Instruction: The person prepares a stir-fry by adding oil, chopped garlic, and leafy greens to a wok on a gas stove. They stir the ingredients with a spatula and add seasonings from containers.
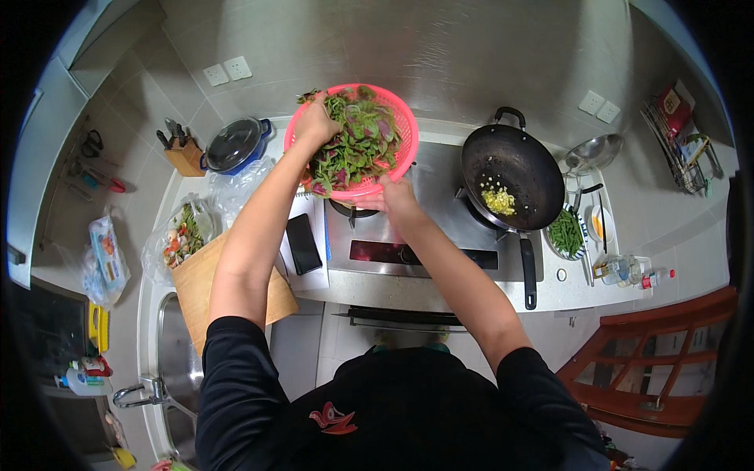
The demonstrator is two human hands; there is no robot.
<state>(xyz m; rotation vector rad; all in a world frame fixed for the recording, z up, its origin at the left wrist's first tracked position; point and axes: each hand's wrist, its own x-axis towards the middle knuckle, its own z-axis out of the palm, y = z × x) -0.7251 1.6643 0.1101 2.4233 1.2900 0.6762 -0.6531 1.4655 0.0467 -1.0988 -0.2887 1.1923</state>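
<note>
A pink plastic colander (410, 138) heaped with green and purple leafy greens (359, 138) is held over the left side of the gas stove. My right hand (397, 200) grips its near rim, fingers underneath. At the left rim, my left hand (317, 125) presses into the greens with its thumb across them; some leaves stick out beyond its fingers. Its fingertips are partly hidden. On the right burner stands a black wok (500, 159) with chopped garlic (498, 201) in it, its long handle (528, 271) pointing towards me.
Left of the stove are a phone (303, 244) on paper, a wooden cutting board (197, 277), a bag of food scraps (182, 238), a blue lidded pot (234, 146) and a knife block (184, 158). Rightward are a plate of cut green vegetables (566, 235), a bowl (607, 224) and bottles (618, 269).
</note>
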